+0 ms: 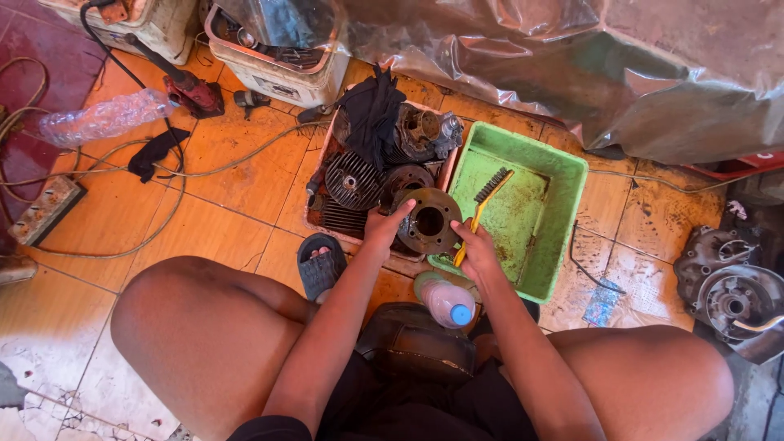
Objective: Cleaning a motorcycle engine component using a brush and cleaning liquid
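green plastic tray (563, 175) on tiled floor, greasy engine parts beside it.
round metal flange (428, 220) held at tray's left rim, gripped by left hand (384, 229); right hand (478, 251) grasps yellow wire brush (482, 208), bristles over tray. 1 capped bottle (447, 300) just below.

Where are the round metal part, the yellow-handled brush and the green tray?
round metal part (418, 235): head view, on its flat rim.
yellow-handled brush (475, 219): head view, on its handle.
green tray (563, 229): head view, on its right wall.
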